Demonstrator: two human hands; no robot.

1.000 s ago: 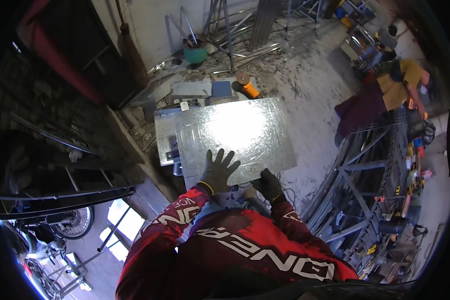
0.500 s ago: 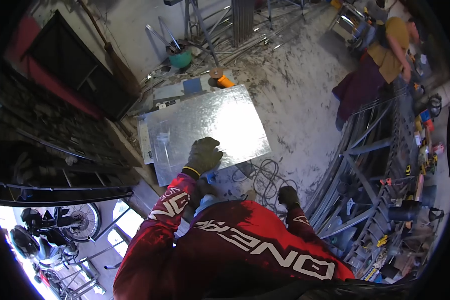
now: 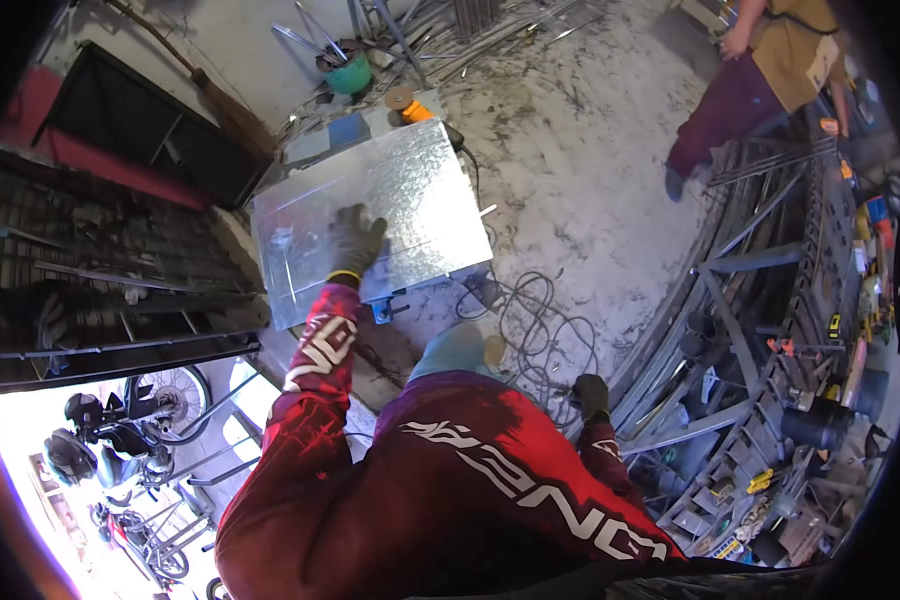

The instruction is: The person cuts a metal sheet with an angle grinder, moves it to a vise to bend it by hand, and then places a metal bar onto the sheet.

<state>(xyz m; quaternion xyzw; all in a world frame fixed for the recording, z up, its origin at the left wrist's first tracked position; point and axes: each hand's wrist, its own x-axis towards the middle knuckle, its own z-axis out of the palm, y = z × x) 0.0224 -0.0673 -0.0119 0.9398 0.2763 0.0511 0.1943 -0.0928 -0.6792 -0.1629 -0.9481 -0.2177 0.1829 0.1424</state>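
A shiny metal sheet [image 3: 425, 205] lies flat on a low work surface ahead of me. My left hand [image 3: 357, 240], in a dark glove, rests on the left half of the sheet with its fingers spread. Just below the sheet's near edge a blue clamp [image 3: 382, 309] shows. My right hand [image 3: 591, 397], also gloved, hangs low at my right side near looped cable [image 3: 545, 325] on the floor; its fingers are too dark to make out. Beyond the sheet's far edge sits an orange power tool [image 3: 415, 112] with a round brown disc, partly hidden.
A blue box [image 3: 348, 130] stands behind the sheet. Farther back is a green pot [image 3: 346, 74] holding rods. Long metal bars and frames [image 3: 740, 330] fill the right side. A co-worker [image 3: 760, 80] stands at the upper right. A motorcycle [image 3: 120, 430] is at lower left.
My left hand has moved farther up the sheet and its fingers have spread. The sheet has shifted slightly left, exposing more around the orange tool. The co-worker's posture has changed. The whole view has shifted.
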